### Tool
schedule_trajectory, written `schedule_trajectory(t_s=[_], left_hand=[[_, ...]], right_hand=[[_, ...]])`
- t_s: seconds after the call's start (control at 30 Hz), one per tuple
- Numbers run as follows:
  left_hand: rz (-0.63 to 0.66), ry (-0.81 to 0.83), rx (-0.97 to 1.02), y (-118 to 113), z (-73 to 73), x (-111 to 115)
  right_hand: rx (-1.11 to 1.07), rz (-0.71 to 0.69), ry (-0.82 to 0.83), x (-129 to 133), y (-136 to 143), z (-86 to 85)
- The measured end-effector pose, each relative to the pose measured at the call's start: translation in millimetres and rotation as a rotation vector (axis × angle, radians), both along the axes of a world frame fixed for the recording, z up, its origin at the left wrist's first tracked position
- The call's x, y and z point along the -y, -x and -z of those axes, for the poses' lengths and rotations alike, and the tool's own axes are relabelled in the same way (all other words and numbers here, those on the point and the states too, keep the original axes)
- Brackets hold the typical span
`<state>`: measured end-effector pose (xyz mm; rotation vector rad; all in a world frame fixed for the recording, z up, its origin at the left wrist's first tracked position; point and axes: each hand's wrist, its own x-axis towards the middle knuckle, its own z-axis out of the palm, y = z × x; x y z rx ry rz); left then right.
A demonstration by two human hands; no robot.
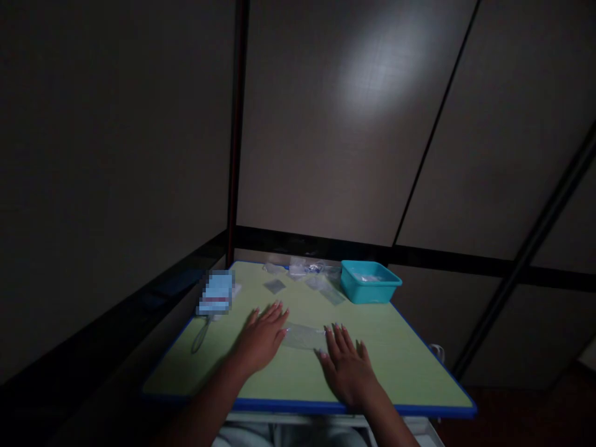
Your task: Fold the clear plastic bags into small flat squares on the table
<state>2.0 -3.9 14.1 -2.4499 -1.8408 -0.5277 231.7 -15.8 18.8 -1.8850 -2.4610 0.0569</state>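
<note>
Fingers of the left hand (264,340) and right hand (347,366) are extended and spread, palms down at the green table (400,366). Clear plastic sheet (303,338) lies flat between them: 3 o'clock from left thumb, 9 o'clock from right fingertips, ends close to both; exact contact cannot be told. Teal bin (370,293) stands at 2 o'clock from sheet.

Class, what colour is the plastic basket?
The basket is turquoise, best seen in the head view.
</note>
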Motion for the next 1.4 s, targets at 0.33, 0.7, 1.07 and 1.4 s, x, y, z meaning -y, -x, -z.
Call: schedule_trajectory(t_s=[0.33, 0.7, 1.07, 1.4], left_hand=[[0.051, 0.108, 0.022, 3.9, 18.1, -6.8], [-0.045, 0.08, -0.109, 6.6, 22.8, -3.6], [-0.113, 0.089, -0.082, 5.5, 20.7, -2.0], [0.097, 0.057, 0.033, -84.6, -6.0, 17.5]], right_hand=[[-0.075, 0.023, -0.043, -3.0, 0.0, -9.0], [-0.164, -0.22, 0.019, -19.3, 69.3, -4.4], [-0.038, 0.085, -0.011, -27.5, -9.2, 2.8], [0.028, 0.136, -0.027, -27.0, -6.3, 4.5]])
